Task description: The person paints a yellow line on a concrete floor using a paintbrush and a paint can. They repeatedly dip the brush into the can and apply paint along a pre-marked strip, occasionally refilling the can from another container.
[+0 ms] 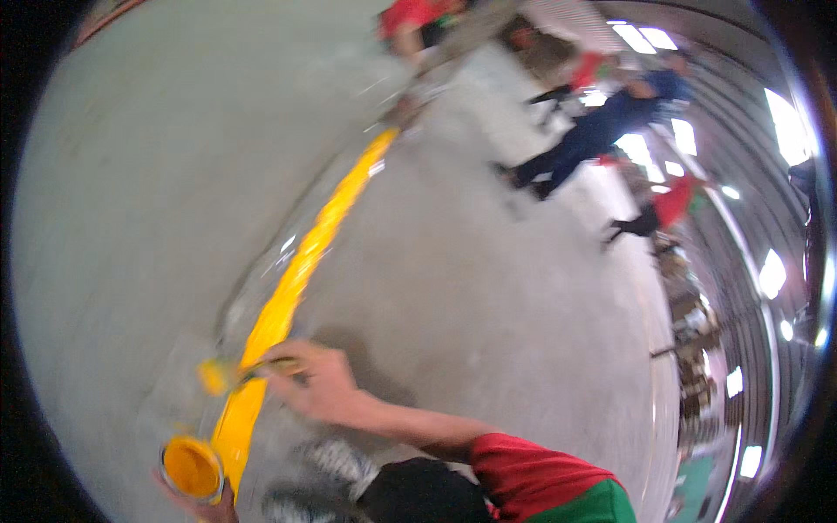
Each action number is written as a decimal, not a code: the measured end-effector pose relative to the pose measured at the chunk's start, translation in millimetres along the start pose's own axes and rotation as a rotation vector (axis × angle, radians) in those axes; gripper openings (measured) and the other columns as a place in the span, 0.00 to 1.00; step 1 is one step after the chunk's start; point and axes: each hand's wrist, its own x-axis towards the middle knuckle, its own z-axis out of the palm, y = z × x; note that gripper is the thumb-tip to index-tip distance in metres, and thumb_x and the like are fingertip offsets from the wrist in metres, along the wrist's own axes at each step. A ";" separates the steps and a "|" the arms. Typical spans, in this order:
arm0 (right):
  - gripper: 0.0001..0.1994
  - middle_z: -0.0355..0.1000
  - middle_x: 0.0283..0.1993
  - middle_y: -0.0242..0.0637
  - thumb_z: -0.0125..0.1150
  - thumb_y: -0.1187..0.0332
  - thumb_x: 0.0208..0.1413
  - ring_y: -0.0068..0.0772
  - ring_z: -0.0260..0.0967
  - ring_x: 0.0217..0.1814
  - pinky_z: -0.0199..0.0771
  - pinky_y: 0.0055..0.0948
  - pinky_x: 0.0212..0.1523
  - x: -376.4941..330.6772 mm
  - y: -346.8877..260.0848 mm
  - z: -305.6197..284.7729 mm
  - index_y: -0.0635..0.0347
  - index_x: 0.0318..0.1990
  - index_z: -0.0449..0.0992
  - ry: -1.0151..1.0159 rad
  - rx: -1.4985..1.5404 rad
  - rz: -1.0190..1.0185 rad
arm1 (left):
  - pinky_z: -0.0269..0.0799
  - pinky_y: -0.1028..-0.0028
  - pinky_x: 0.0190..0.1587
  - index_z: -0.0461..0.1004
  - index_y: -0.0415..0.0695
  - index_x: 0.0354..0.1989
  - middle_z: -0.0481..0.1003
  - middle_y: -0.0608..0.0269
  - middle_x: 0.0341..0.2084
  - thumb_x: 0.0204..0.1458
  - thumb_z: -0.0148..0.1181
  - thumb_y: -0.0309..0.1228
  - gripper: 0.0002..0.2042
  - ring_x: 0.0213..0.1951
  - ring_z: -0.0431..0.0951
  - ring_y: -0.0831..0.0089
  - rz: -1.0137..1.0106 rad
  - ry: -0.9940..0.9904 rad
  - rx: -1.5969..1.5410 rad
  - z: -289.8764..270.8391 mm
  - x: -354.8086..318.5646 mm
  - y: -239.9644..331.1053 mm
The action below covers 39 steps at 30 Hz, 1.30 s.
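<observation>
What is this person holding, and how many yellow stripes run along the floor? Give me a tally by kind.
Round, open-topped paint can, yellow inside: 1
Slim, yellow-tipped paintbrush: 1
Long, glossy yellow painted stripe: 1
Total: 3

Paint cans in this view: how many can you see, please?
1: an open can of yellow paint, in the left hand at the lower left; others may be hidden.

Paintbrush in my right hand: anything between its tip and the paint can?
Nothing visible stands between the paintbrush in your right hand and the open paint can in your left hand.
</observation>
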 end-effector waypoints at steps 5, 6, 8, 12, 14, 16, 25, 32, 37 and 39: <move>0.11 0.76 0.37 0.45 0.64 0.67 0.59 0.44 0.77 0.41 0.75 0.36 0.43 40.1 -95.3 -15.0 0.64 0.43 0.74 -0.547 -0.017 -0.202 | 0.61 0.54 0.65 0.54 0.40 0.68 0.67 0.46 0.59 0.29 0.81 0.38 0.54 0.61 0.68 0.51 -0.042 -0.361 0.121 16.4 31.3 34.1; 0.11 0.75 0.38 0.46 0.64 0.66 0.59 0.46 0.76 0.41 0.74 0.38 0.43 40.6 -106.0 -15.9 0.64 0.43 0.73 -0.580 -0.088 -0.241 | 0.60 0.54 0.66 0.52 0.40 0.68 0.67 0.47 0.60 0.31 0.81 0.37 0.54 0.62 0.67 0.51 -0.011 -0.412 0.114 23.2 33.8 43.7; 0.12 0.74 0.39 0.47 0.63 0.65 0.60 0.51 0.74 0.43 0.72 0.42 0.45 41.9 -119.8 -11.2 0.63 0.43 0.72 -0.728 -0.155 -0.219 | 0.57 0.55 0.69 0.46 0.40 0.71 0.64 0.47 0.62 0.31 0.79 0.32 0.57 0.64 0.65 0.52 0.003 -0.469 -0.067 34.3 42.3 60.5; 0.14 0.75 0.38 0.49 0.65 0.64 0.55 0.54 0.73 0.44 0.71 0.46 0.46 39.1 -117.8 -7.3 0.63 0.43 0.73 -0.710 -0.288 -0.355 | 0.55 0.55 0.70 0.34 0.42 0.75 0.59 0.47 0.65 0.28 0.77 0.26 0.65 0.67 0.62 0.53 -0.017 -0.534 -0.518 65.4 48.7 74.9; 0.13 0.74 0.41 0.47 0.61 0.62 0.59 0.52 0.72 0.48 0.71 0.44 0.50 40.5 -113.3 -6.7 0.62 0.45 0.73 -0.775 -0.426 -0.427 | 0.55 0.55 0.70 0.33 0.43 0.75 0.58 0.48 0.65 0.27 0.77 0.28 0.66 0.66 0.62 0.53 -0.019 -0.580 -0.516 73.2 54.2 72.6; 0.13 0.74 0.41 0.46 0.61 0.62 0.59 0.52 0.72 0.49 0.72 0.44 0.51 43.7 -108.9 -5.7 0.62 0.45 0.73 -0.780 -0.421 -0.353 | 0.56 0.56 0.70 0.32 0.42 0.75 0.58 0.48 0.65 0.26 0.78 0.31 0.67 0.66 0.62 0.54 -0.087 -0.611 -0.467 76.8 51.9 69.5; 0.16 0.72 0.42 0.47 0.66 0.60 0.52 0.53 0.70 0.49 0.71 0.48 0.47 70.9 -44.5 -7.4 0.62 0.42 0.74 -0.733 -0.321 -0.505 | 0.57 0.56 0.68 0.47 0.36 0.70 0.66 0.48 0.60 0.34 0.80 0.34 0.55 0.63 0.66 0.53 0.130 -0.455 -0.299 95.3 63.0 76.3; 0.16 0.71 0.43 0.49 0.66 0.61 0.51 0.53 0.70 0.49 0.69 0.47 0.49 112.4 38.6 -26.3 0.64 0.42 0.75 -0.670 -0.146 -0.648 | 0.57 0.58 0.69 0.45 0.34 0.71 0.65 0.49 0.62 0.37 0.78 0.31 0.55 0.64 0.65 0.55 0.173 -0.524 0.037 139.1 86.3 95.4; 0.18 0.72 0.43 0.50 0.66 0.62 0.49 0.52 0.69 0.50 0.69 0.47 0.50 156.9 55.8 -52.0 0.66 0.43 0.74 -0.679 -0.046 -0.716 | 0.59 0.59 0.68 0.42 0.37 0.72 0.60 0.48 0.64 0.36 0.80 0.29 0.57 0.65 0.63 0.57 0.068 -0.625 0.169 182.5 120.9 104.1; 0.18 0.72 0.43 0.50 0.66 0.63 0.48 0.52 0.70 0.49 0.69 0.46 0.50 177.7 49.9 -68.7 0.66 0.43 0.75 -0.691 0.002 -0.750 | 0.62 0.59 0.66 0.42 0.38 0.72 0.60 0.48 0.64 0.35 0.80 0.28 0.58 0.63 0.65 0.58 0.133 -0.502 0.114 190.2 129.1 113.0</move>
